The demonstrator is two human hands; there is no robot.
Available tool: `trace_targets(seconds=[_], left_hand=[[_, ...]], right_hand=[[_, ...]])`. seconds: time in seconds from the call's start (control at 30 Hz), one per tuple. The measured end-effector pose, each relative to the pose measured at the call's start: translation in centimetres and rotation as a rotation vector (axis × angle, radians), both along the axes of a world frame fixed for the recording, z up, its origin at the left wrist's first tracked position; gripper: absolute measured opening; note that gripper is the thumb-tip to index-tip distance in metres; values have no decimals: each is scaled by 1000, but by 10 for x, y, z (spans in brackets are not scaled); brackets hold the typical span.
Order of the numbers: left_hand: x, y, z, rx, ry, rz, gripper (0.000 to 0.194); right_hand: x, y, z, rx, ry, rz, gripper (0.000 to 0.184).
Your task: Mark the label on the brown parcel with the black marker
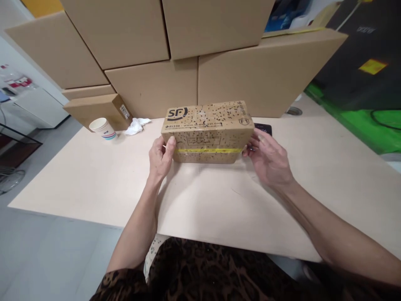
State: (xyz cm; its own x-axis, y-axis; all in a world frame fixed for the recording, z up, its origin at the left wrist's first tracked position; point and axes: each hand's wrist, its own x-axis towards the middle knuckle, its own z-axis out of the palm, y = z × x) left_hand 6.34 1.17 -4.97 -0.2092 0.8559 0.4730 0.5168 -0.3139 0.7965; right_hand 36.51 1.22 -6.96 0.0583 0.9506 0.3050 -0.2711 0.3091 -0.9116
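A small brown cardboard box [208, 140] with "SF" lettering, dark speckles and a yellow strip along its front stands upright on the table [200, 200] before me. My left hand [161, 156] grips its left end, thumb on the front face and the other fingers partly hidden at the side. At the opposite end, my right hand [269, 156] rests its fingers along the box's right side; some fingertips are hidden. Just behind that hand lies a dark, flat phone-like object [265, 127], partly covered by it.
Large cardboard boxes [150, 90] are stacked along the table's back. To the left are a paper cup [102, 128], a crumpled white tissue [137, 125] and a flat carton [94, 110]. A roll of tape [294, 110] sits at the back right.
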Motion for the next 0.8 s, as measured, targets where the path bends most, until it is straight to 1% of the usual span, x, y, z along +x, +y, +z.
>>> trace_targets(seconds=[0.07, 0.13, 0.2, 0.23, 0.27, 0.37, 0.4, 0.43, 0.5, 0.57, 0.6, 0.63, 0.73, 0.77, 0.8], left_hand=[[0, 0, 1, 36, 15, 80, 66], [0, 0, 2, 48, -3, 132, 68], [0, 1, 2, 44, -27, 116, 68], [1, 2, 1, 30, -49, 70, 67], [2, 2, 0, -1, -82, -10, 64], [6, 2, -3, -152, -220, -328, 55], [7, 2, -4, -200, -250, -399, 59], [8, 2, -5, -239, -262, -433, 66], [7, 2, -7, -272, -254, -405, 81], [4, 3, -8, -254, -245, -335, 88], [2, 4, -9, -226, -237, -304, 86], [1, 5, -9, -195, -221, -278, 79], [-3, 8, -9, -112, -133, -217, 54], [-3, 8, -9, -94, -109, -202, 51], [-2, 7, -9, -81, -100, -196, 52]], right_hand=[[0, 1, -3, -12, -14, 10, 38], [0, 2, -6, -33, -42, 21, 39], [-2, 3, -9, -49, -66, 19, 40], [-4, 3, -10, -56, -75, 15, 41], [-5, 3, -10, -59, -83, 13, 40], [-12, -1, -8, -46, -110, 39, 42], [-13, -2, -6, -39, -118, 51, 44], [-15, -3, -5, -35, -125, 61, 46], [-15, -4, -3, -37, -131, 60, 47], [-12, -2, -1, -21, -122, 32, 45], [-10, 0, -1, -5, -110, 13, 45], [-8, 2, 0, 13, -97, -8, 46], [-5, 6, -2, 1, -62, -67, 45], [-4, 7, -3, -29, -55, -81, 43], [-5, 8, -4, -61, -48, -93, 42]])
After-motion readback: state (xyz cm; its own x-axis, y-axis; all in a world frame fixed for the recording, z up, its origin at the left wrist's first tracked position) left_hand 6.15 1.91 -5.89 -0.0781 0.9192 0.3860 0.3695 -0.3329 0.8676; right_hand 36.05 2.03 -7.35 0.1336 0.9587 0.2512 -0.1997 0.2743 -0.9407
